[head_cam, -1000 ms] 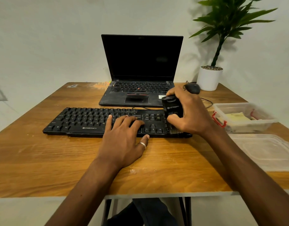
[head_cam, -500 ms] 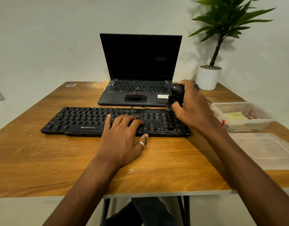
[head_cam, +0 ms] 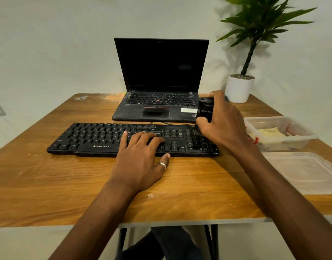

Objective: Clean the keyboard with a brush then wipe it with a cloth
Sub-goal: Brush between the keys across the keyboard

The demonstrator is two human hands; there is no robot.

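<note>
A black keyboard (head_cam: 97, 137) lies across the middle of the wooden table (head_cam: 49, 184). My left hand (head_cam: 140, 156) rests flat on the keys right of the keyboard's centre, fingers straight, a ring on the thumb. My right hand (head_cam: 223, 122) grips a black brush (head_cam: 205, 109) upright over the number pad at the keyboard's right end. The bristles touch the upper keys of the pad. A yellowish cloth (head_cam: 270, 133) lies inside a clear plastic box (head_cam: 300, 136) at the right.
An open black laptop (head_cam: 161, 76) stands behind the keyboard, its cable running between them. A potted plant (head_cam: 239, 87) in a white pot sits at the back right. The box's clear lid (head_cam: 307, 171) lies near the right front edge.
My right hand carried the brush from the pad's front keys back toward the laptop, then settled it on the pad's upper rows. My left hand stayed on the keys.
</note>
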